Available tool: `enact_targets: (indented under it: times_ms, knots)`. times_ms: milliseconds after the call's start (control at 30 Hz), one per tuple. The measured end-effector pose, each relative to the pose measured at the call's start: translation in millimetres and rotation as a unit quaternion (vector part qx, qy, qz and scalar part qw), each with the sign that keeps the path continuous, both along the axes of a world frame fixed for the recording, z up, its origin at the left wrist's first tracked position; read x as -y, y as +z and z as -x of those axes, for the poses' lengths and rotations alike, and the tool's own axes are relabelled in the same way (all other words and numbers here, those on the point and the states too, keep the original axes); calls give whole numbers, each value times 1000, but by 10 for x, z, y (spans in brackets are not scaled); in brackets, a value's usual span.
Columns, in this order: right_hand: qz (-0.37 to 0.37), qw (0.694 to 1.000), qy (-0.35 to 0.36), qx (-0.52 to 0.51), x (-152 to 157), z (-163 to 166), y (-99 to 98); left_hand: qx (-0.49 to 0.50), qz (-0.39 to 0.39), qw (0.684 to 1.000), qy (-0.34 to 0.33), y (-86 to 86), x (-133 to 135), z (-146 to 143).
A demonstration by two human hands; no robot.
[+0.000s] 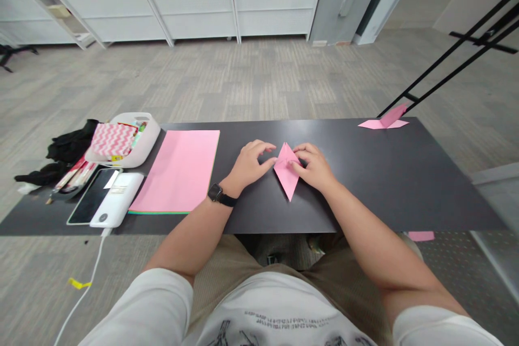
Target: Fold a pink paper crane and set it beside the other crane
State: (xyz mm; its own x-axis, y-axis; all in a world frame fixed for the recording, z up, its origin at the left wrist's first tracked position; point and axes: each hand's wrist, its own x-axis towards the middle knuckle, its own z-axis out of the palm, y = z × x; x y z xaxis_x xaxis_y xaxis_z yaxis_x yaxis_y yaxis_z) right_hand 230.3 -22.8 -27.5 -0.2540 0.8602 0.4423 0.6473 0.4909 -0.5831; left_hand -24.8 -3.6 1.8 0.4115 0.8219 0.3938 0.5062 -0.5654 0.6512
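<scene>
A diamond-shaped folded pink paper (287, 177) lies on the dark table in front of me, its long point toward me and a small split at its far tip. My right hand (314, 166) grips its right side, the thumb on top of the paper and the fingers curled at the upper right edge. Beside the left corner is my left hand (252, 165), thumb and fingers spread apart, the thumb tip close to the paper edge. Whether that thumb touches the paper I cannot tell. A black watch (217, 193) is on my left wrist.
Left of my hands lies a stack of pink sheets (182, 170). Beyond it are a white power bank (117, 200) with a cable, a phone (93, 197) and a white basket (148, 143). A folded pink paper figure (387, 119) stands at the table's far right corner, near a black metal frame (446, 59).
</scene>
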Motion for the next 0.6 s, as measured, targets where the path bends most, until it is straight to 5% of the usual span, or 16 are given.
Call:
enact_targets:
  times_ms: [167,600]
  knots:
    - [13,998,37,-44,5,20,22,-8,58,996,-73,-21,10,-78]
    - [10,994,49,-97,51,21,157,-8,132,990,-51,-66,-17,-76]
